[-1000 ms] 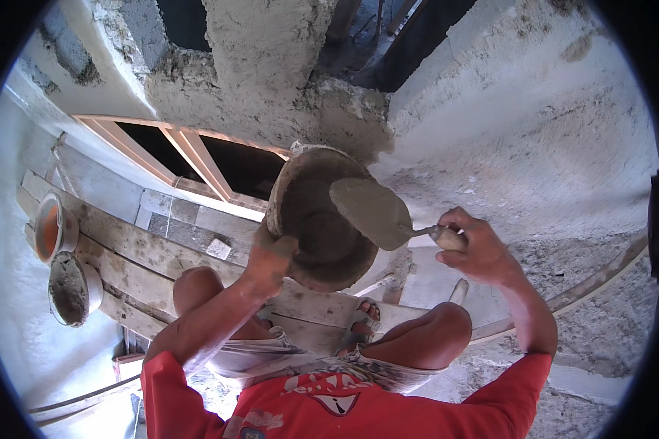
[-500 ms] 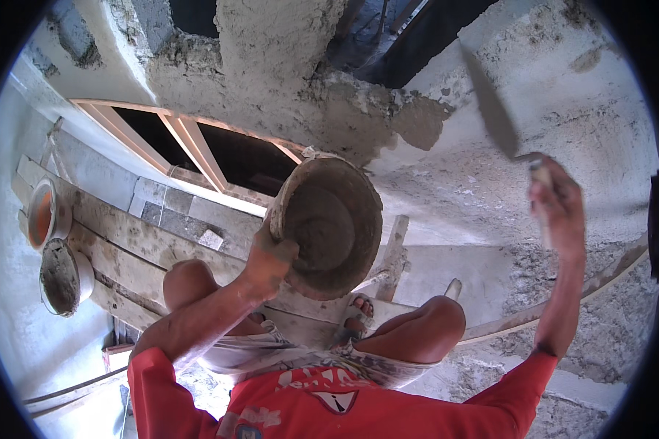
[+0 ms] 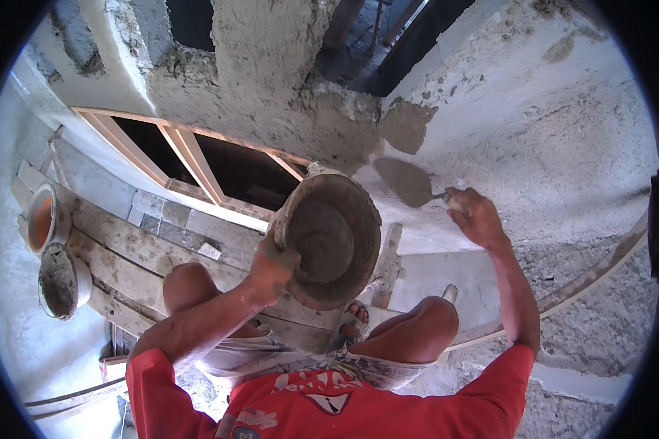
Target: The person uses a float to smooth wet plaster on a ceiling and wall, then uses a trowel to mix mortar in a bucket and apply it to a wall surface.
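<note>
My left hand [image 3: 271,265] grips the left rim of a round, mortar-stained bucket [image 3: 329,245], tilted above my knees, with grey mortar inside. My right hand [image 3: 472,216] is closed on the wooden handle of a trowel, whose grey-coated blade [image 3: 404,179] is held right of and above the bucket, near the wall [image 3: 512,132]. Just beyond the blade, a darker, wet-looking mortar patch [image 3: 405,124] sits on the rough plaster at the wall's corner. Whether the blade touches the wall I cannot tell.
Wooden planks [image 3: 132,256] carry me and two containers at the left: one orange inside [image 3: 42,219], one mortar-crusted [image 3: 60,282]. A wooden-framed window [image 3: 198,157] is ahead-left, dark openings [image 3: 366,44] above. A curved board [image 3: 593,278] runs along the right.
The trowel left the bucket, swung up to the right, and has now come back down and leftward. A mortar patch appeared on the wall corner. The bucket shifted slightly down.
</note>
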The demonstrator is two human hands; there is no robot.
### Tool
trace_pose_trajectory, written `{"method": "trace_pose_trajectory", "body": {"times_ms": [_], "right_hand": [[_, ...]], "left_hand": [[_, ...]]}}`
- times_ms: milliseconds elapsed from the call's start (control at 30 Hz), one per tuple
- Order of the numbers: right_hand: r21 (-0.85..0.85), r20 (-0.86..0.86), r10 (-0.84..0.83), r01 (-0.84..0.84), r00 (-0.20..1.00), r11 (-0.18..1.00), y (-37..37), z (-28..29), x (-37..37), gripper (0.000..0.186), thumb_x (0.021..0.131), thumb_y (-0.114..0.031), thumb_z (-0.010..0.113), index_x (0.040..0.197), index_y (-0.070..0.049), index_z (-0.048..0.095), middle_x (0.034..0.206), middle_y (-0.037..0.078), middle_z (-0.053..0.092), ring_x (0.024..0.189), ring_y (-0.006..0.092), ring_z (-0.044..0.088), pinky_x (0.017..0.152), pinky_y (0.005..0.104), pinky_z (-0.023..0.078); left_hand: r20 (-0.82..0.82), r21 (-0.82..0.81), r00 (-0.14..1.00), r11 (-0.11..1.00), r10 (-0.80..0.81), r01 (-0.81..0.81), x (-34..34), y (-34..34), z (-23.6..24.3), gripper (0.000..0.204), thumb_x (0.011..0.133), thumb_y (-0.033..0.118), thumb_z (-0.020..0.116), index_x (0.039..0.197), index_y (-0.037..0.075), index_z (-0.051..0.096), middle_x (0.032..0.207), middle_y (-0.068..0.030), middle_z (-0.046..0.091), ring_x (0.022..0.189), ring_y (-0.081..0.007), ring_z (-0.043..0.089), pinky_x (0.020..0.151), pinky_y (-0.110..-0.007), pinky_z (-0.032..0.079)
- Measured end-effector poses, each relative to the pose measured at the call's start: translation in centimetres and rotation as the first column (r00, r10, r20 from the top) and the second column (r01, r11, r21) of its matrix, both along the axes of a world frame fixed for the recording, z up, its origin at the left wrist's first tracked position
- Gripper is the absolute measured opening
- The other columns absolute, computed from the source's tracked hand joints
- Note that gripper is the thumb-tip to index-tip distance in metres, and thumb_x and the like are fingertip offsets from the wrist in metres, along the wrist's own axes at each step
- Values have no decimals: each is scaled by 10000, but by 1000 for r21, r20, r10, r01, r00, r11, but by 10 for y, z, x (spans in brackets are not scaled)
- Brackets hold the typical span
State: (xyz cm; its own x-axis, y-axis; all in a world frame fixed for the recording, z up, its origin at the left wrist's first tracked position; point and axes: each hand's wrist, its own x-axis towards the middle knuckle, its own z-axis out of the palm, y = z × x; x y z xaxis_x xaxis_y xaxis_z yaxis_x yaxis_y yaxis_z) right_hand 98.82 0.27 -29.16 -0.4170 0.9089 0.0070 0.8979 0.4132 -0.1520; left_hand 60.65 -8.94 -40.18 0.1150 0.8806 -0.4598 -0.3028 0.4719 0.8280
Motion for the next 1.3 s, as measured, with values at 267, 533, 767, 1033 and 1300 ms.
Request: {"method": "trace_pose_trajectory", "body": {"times_ms": [267, 533, 767, 1033, 1300], "right_hand": [[135, -120, -57, 74, 991, 988, -3, 40, -14, 428, 788, -65, 721, 1207, -60, 633, 959, 170, 641, 832, 338, 654, 729, 394, 521], [296, -31, -100, 105, 994, 949, -28, 86, -34, 468, 788, -58, 728, 1240, -72, 612, 908, 153, 640, 760, 296, 665, 669, 385, 529], [-57, -506, 201, -264, 839, 963, -44, 95, -62, 517, 752, -196, 800, 1200, 4, 636, 889, 146, 685, 755, 197, 664, 696, 301, 524], [-179, -694, -302, 249, 654, 952, 4, 69, -13, 463, 934, -335, 620, 1281, -33, 566, 771, 28, 633, 595, 97, 591, 529, 249, 537], [-184, -377, -85, 16, 922, 983, -49, 88, -48, 468, 824, -219, 721, 1237, -27, 612, 888, 78, 616, 690, 142, 599, 589, 277, 518]], "left_hand": [[28, -23, 1000, 1000, 3, -2, 1, -1, -4, 564, 738, -7, 510, 1302, -15, 488, 1014, -82, 597, 847, -159, 564, 682, -275, 457], [69, -139, 997, 990, -17, 27, 5, 0, -16, 636, 741, -40, 489, 1373, -21, 422, 1206, -152, 585, 1092, -229, 575, 916, -326, 493], [-17, -114, 998, 992, -56, 54, -3, -7, -12, 647, 718, -21, 508, 1361, -27, 435, 1169, -155, 607, 1068, -228, 584, 916, -324, 484], [28, -52, 997, 996, -70, 71, 4, -8, -23, 617, 723, -26, 509, 1335, -43, 442, 1154, -156, 612, 1039, -226, 601, 884, -318, 503], [-55, 105, 998, 994, -12, 18, 5, -14, -53, 579, 777, 10, 558, 1345, -40, 462, 1110, -103, 621, 942, -160, 613, 790, -285, 525]]}}
